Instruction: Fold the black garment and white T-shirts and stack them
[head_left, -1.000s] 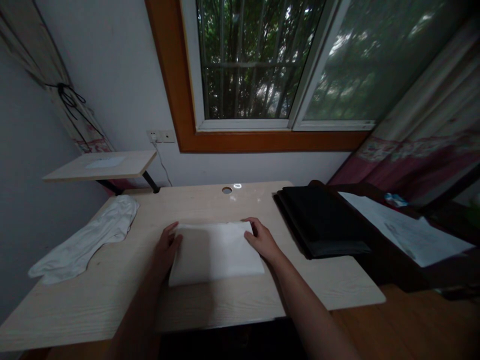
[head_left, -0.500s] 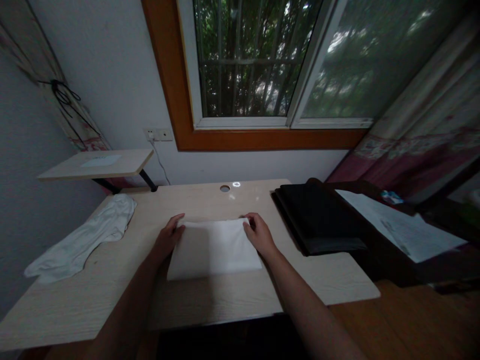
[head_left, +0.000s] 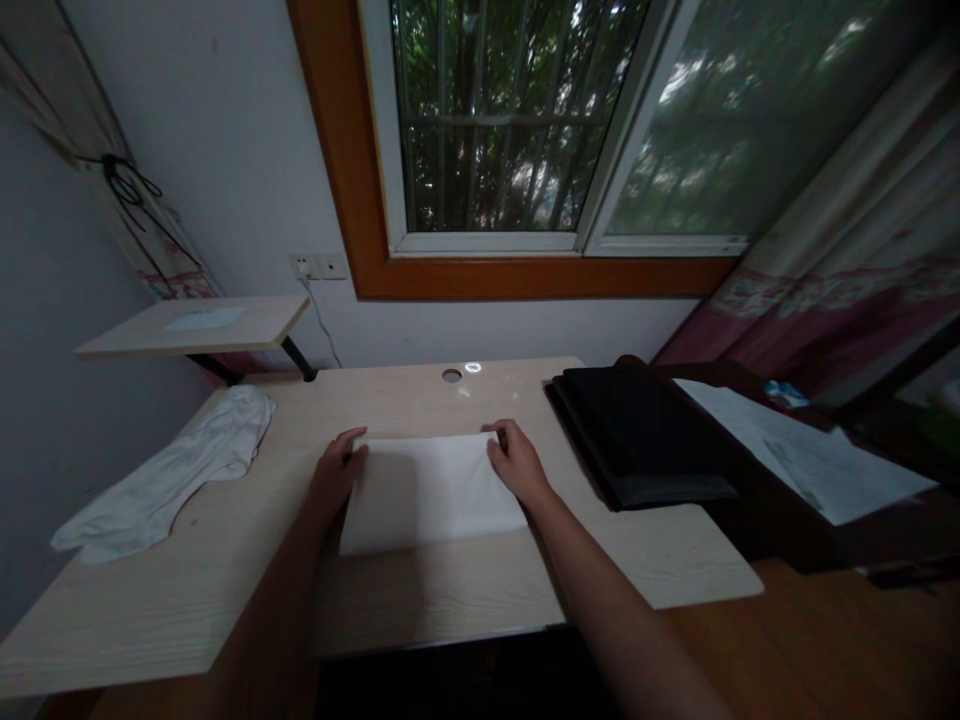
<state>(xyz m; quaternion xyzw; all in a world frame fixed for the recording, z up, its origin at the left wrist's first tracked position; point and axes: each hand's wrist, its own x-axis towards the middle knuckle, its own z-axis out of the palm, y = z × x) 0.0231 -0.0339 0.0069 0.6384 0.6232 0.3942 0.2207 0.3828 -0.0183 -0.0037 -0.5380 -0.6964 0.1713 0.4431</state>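
Observation:
A flat white rectangle, which looks like folded cloth (head_left: 442,495), lies in front of me on the pale wooden desk (head_left: 420,605). At its far left corner my left hand (head_left: 339,470) is closed, thumb along the side edge and fingers curled round the corner. My right hand (head_left: 519,462) pinches the far right corner in the same way, its thumb on top. The fingertips beneath the corners are partly hidden. A shadow falls over the left part of the white piece.
A crumpled white cloth (head_left: 172,480) lies on the desk's left side, near a small raised shelf (head_left: 270,325) on black legs. Black folders (head_left: 637,435) are stacked at the right. Beyond them, papers (head_left: 795,450) rest on a dark surface. A window (head_left: 510,130) is ahead.
Very little differs. The white piece and my right fingertips have shifted slightly away from me, and both hands keep their hold on the corners.

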